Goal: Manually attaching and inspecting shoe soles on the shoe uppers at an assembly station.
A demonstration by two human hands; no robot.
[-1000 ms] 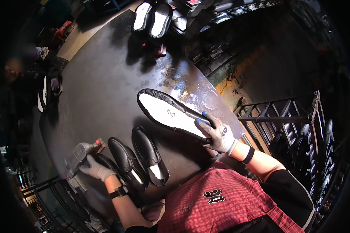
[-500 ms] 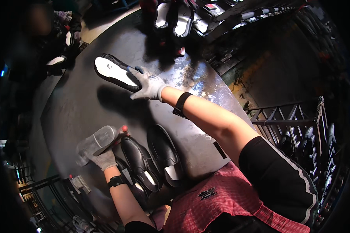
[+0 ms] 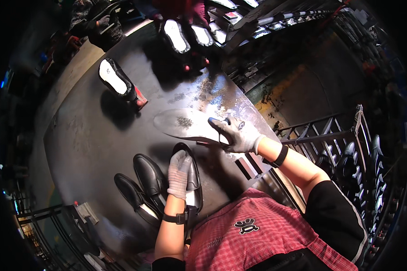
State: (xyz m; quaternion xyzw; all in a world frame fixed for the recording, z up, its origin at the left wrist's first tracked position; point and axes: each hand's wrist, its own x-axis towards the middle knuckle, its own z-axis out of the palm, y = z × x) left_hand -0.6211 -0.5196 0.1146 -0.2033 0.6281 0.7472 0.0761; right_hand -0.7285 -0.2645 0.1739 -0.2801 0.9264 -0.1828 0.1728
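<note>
My right hand, in a grey-white glove, grips one end of a light grey shoe sole, which is blurred and has a dark patch and a dark lower edge. My gloved left hand lies over the rightmost black slip-on shoe, its fingers closed on the upper; the thumb is hard to make out. Left of it stand a second black shoe and a third black shoe. Farther off, a black shoe upper with a white bottom sits upside down on a red support.
The dark metal table has a worn, shiny patch. Across it, a person in red is near white-bottomed uppers. Racks of shoes stand at my right, and a metal rack stands at left.
My right hand has let go of the white-bottomed upper and drawn back right, now holding the sole. My left hand, which held the sole at left, has moved right onto the black shoe.
</note>
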